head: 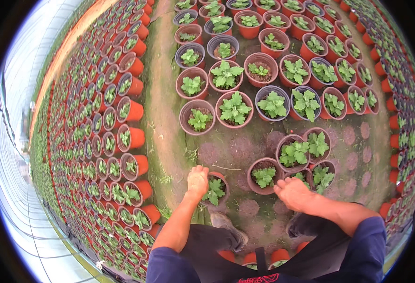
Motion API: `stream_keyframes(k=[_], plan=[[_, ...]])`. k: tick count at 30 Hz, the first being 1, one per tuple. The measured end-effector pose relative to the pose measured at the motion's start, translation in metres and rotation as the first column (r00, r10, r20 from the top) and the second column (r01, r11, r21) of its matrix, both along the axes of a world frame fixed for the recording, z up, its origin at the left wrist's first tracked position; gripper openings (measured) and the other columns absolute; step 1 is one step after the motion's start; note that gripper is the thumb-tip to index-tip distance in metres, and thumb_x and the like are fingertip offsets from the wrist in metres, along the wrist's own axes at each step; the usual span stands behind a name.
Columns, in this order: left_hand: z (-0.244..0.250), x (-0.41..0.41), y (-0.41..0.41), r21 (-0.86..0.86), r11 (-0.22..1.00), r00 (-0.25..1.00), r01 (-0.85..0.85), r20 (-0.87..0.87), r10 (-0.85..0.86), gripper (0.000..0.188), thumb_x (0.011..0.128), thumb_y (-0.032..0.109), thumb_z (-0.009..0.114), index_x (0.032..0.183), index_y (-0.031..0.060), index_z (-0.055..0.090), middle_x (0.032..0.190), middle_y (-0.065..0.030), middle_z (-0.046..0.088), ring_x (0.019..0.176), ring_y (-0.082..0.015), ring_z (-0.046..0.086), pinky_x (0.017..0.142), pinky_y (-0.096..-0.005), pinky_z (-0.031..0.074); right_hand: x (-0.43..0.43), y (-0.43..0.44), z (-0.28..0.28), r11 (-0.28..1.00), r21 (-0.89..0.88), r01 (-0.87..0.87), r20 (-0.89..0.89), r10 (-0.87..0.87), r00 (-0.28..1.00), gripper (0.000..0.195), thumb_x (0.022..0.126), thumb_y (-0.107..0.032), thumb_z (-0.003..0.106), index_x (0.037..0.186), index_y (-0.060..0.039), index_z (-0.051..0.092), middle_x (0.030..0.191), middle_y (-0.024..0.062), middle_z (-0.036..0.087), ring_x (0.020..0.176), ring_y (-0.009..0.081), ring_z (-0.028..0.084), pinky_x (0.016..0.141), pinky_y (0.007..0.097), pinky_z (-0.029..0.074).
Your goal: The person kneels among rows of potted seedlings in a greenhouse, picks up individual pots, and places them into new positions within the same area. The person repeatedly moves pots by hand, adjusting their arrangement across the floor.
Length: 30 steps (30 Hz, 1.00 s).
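My left hand [198, 179] grips the rim of a potted leafy plant [215, 191] in a reddish-brown plastic pot, low and left of centre. To the right, my right hand [292, 192] is at the touching rims of two pots in a tight cluster: a potted plant [264, 177] on its left and a partly covered potted plant [301, 178] behind the fingers. A raised potted plant [293, 152] overlaps its neighbours at the back of this cluster. Beside it stand a potted plant [317, 144] and another potted plant [322, 178].
Rows of potted plants [235, 108] stand ahead, some in dark-rimmed pots. Dense pot rows [131, 138] line the left, and more pots [394, 122] the right. The ground cloth [225, 148] bears round soil marks. My shoe [227, 226] is just below the left pot.
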State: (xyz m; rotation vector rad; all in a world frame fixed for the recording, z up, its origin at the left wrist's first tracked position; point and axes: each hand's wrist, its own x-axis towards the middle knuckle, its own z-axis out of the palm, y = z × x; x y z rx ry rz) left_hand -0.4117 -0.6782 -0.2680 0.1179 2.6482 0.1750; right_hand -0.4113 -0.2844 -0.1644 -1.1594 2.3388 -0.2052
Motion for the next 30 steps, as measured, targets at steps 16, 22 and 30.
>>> stream_keyframes(k=[16, 22, 30], plan=[[-0.06, -0.169, 0.022, 0.083, 0.875, 0.735, 0.477, -0.583, -0.346, 0.007, 0.076, 0.003, 0.064, 0.081, 0.0059, 0.068, 0.086, -0.0156, 0.063, 0.086, -0.0364, 0.064, 0.075, -0.0483, 0.052, 0.006, -0.006, 0.076, 0.965, 0.157, 0.209, -0.145, -0.187, 0.972, 0.029, 0.08, -0.018, 0.073, 0.106, -0.0061, 0.068, 0.099, 0.0116, 0.067, 0.092, 0.0322, 0.068, 0.076, 0.0434, 0.056], [-0.038, -0.209, 0.044, 0.048, 0.973, 0.877, 0.225, -0.446, -0.18, 0.035, 0.078, 0.005, 0.073, 0.112, 0.0042, 0.064, 0.128, -0.0204, 0.056, 0.114, -0.0377, 0.056, 0.09, -0.0475, 0.053, 0.031, -0.011, 0.113, 0.949, 0.031, 0.314, -0.179, -0.304, 0.936, 0.032, 0.08, -0.017, 0.074, 0.108, -0.0042, 0.064, 0.096, 0.013, 0.066, 0.088, 0.0341, 0.068, 0.072, 0.045, 0.056], [-0.011, -0.245, 0.064, -0.109, 0.991, 0.997, 0.071, 0.001, -0.072, 0.113, 0.06, 0.018, 0.098, 0.155, 0.023, 0.036, 0.169, -0.0223, -0.01, 0.155, -0.0459, 0.018, 0.112, -0.0523, 0.05, 0.064, -0.019, 0.147, 0.905, 0.088, 0.415, -0.097, -0.407, 0.908, 0.035, 0.081, -0.021, 0.078, 0.107, -0.0036, 0.063, 0.094, 0.013, 0.065, 0.088, 0.035, 0.068, 0.076, 0.0452, 0.056]])
